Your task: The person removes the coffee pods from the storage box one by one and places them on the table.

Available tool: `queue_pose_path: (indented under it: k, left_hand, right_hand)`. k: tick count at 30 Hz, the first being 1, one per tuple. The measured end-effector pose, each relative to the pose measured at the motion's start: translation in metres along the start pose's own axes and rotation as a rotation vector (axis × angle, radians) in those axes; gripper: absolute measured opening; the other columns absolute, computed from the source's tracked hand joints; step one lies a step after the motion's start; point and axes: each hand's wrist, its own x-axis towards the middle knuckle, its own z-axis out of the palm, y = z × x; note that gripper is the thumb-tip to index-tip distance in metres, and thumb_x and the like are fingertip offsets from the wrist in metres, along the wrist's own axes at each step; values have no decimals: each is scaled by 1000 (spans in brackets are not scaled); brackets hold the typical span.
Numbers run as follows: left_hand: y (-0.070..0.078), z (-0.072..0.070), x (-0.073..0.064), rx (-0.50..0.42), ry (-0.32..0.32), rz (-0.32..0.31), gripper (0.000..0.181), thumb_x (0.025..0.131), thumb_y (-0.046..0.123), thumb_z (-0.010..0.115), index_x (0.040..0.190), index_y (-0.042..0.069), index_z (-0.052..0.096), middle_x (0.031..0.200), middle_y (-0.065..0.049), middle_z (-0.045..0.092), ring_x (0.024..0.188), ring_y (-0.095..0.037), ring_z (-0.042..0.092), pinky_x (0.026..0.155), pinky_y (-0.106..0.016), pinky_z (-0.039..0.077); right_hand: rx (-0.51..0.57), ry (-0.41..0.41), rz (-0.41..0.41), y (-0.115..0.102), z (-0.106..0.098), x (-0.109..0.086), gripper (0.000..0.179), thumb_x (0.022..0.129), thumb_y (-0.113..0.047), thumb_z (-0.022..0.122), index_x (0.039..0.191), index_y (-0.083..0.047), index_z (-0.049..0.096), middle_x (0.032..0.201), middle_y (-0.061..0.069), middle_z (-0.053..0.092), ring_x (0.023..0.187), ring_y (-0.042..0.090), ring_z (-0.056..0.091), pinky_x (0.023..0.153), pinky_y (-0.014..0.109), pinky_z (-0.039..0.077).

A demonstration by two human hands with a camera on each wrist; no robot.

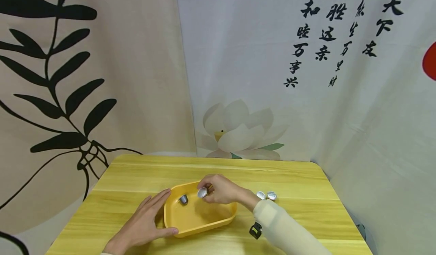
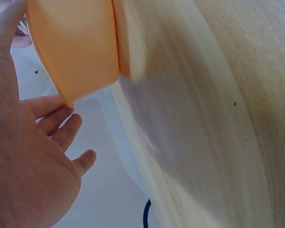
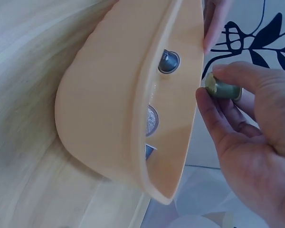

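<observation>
A yellow tray (image 1: 201, 223) stands on the table. My left hand (image 1: 143, 221) lies along its left end, fingers and thumb extended against the rim. Over the tray's far side, my right hand (image 1: 223, 190) pinches a green coffee capsule (image 3: 224, 90) between thumb and fingertips; its silver lid shows in the head view. A dark capsule (image 1: 184, 199) lies inside the tray toward the left. In the right wrist view, a silver-lidded capsule (image 3: 152, 120) and a blue piece (image 3: 149, 151) also show inside, partly hidden by the wall.
Two more silver-lidded capsules (image 1: 260, 195) (image 1: 271, 196) sit on the wooden table (image 1: 299, 217), beyond my right forearm. A small black device (image 1: 256, 230) is at the right wrist. Printed curtains (image 1: 150, 77) hang behind the table's far edge.
</observation>
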Motion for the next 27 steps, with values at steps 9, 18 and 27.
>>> queue_pose_path:
  k: [9, 18, 27]
  left_hand:
    - [2, -1, 0, 12, -4, -14, 129, 78, 84, 87, 172, 6, 46, 179, -13, 48, 160, -44, 53, 131, -77, 37]
    - [3, -3, 1, 1, -19, -15, 129, 80, 84, 86, 172, 5, 45, 179, -14, 48, 161, -46, 52, 131, -79, 35]
    - [2, -3, 0, -1, -26, -19, 129, 79, 85, 86, 172, 5, 45, 179, -14, 47, 161, -46, 51, 131, -79, 35]
  right_hand:
    - [72, 56, 42, 4, -12, -18, 32, 98, -5, 85, 129, -6, 76, 121, 4, 80, 107, 4, 74, 95, 19, 66]
    - [93, 115, 48, 14, -24, -41, 32, 99, -2, 82, 129, -8, 76, 129, 5, 78, 118, 16, 75, 107, 29, 66]
    - [96, 173, 49, 26, -36, -65, 30, 100, -5, 83, 128, -9, 76, 123, 2, 78, 113, 14, 73, 105, 36, 67]
